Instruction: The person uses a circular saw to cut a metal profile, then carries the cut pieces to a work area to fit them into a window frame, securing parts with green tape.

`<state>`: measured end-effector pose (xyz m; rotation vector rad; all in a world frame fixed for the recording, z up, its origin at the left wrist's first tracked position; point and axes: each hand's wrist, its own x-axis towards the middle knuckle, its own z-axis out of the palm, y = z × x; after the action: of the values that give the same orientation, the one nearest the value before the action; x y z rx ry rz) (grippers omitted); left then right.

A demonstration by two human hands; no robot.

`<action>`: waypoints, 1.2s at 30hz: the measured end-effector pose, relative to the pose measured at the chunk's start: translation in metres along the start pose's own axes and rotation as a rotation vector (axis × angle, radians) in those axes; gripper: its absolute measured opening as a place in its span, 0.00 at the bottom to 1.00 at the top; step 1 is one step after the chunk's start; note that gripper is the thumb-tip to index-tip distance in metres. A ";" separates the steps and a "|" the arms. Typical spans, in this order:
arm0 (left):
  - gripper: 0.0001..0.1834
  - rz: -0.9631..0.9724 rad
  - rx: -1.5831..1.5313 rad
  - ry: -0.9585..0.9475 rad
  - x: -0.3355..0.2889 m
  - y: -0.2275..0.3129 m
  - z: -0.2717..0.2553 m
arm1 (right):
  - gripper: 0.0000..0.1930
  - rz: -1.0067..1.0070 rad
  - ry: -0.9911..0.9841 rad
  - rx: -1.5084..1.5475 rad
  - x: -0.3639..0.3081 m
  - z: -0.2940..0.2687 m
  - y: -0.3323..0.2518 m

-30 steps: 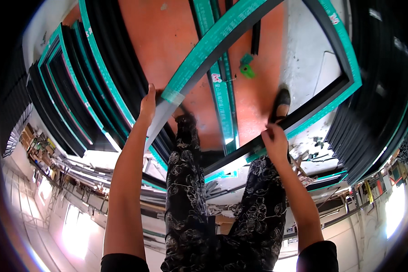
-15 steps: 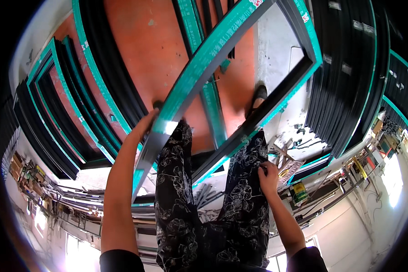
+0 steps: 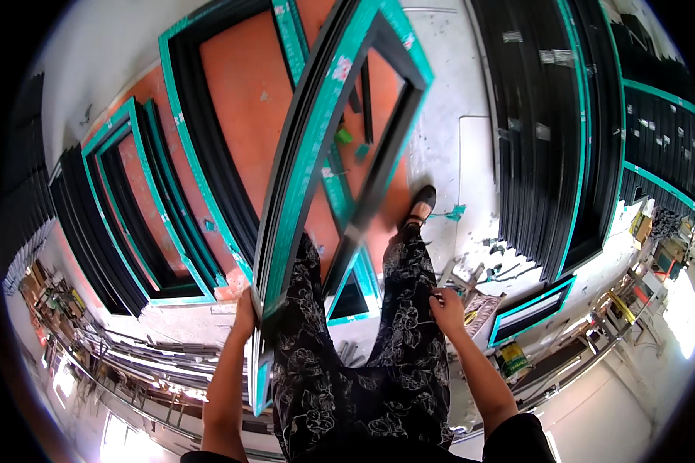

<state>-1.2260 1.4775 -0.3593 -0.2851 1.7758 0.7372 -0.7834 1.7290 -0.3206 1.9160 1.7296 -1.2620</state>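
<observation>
A tall window frame [image 3: 305,147] of dark profile, faced with green film, stands tilted in front of my legs. My left hand [image 3: 245,315] is closed on its left edge, near its lower end; some fingers are hidden behind the profile. Beside my right thigh is my right hand [image 3: 448,311], with its fingers curled in; whether something small lies inside cannot be seen. Under and beyond the held frame, a green-filmed bar [image 3: 336,185] runs across the orange floor sheet [image 3: 235,85].
Several green-edged dark frames [image 3: 143,208] lean at the left, with a larger frame [image 3: 201,116] next to them. A stack of dark frames [image 3: 529,131] stands at the right. A small frame [image 3: 531,310] and a rack of long profiles [image 3: 147,359] are nearer me.
The held window frame has swung left and stands steeper, its lower end now lower. My left hand has moved down with it. My right hand stays by my thigh, slightly lower.
</observation>
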 end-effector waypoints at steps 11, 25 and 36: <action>0.38 0.077 -0.128 0.520 -0.080 -0.031 0.069 | 0.12 -0.081 -0.009 0.234 0.053 -0.175 0.064; 0.44 -0.032 0.423 0.467 -0.150 -0.072 0.201 | 0.08 -0.237 0.179 0.252 0.001 -0.242 0.022; 0.36 -0.153 0.656 0.297 -0.211 -0.155 0.223 | 0.11 -1.406 -0.402 -0.607 -0.001 -0.111 -0.240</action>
<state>-0.8997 1.4573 -0.2534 -0.0834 2.1419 -0.0230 -0.9545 1.8664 -0.1722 -0.0814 2.7414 -1.0223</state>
